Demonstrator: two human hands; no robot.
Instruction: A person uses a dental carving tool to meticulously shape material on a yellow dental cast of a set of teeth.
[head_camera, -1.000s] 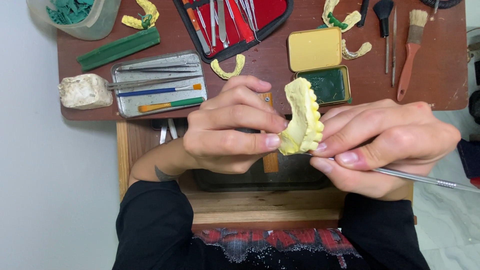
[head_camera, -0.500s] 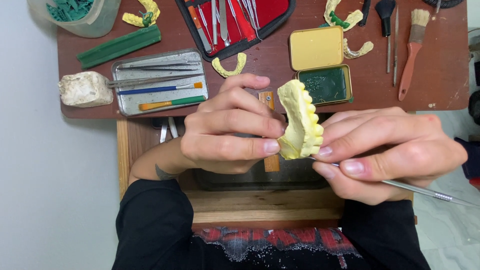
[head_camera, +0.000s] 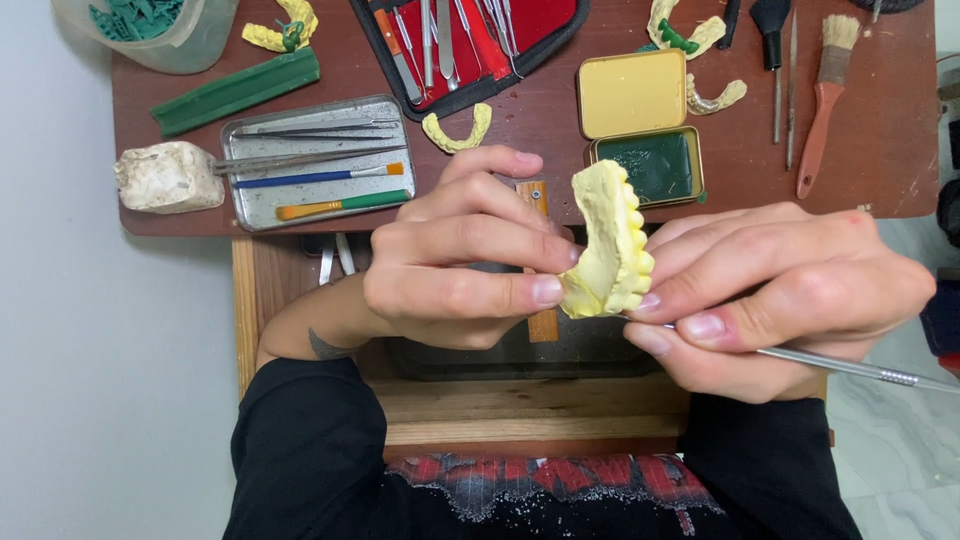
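1. Left hand (head_camera: 455, 265): fingers curled, thumb and forefinger pinching the yellow cast (head_camera: 608, 245).
2. Right hand (head_camera: 775, 295): fingers pressed together around a metal tool (head_camera: 850, 367), fingertips touching the cast.
3. The cast is held tilted between both hands, above the table (head_camera: 520, 150) edge.

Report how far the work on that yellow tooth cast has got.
Done, by the look of it: the yellow dental cast is fully formed, with a clear row of teeth, and the green wax tin stands open. In hand: the left hand grips the cast while the right hand holds a thin metal instrument at its lower edge. What is left cannot be judged from here.
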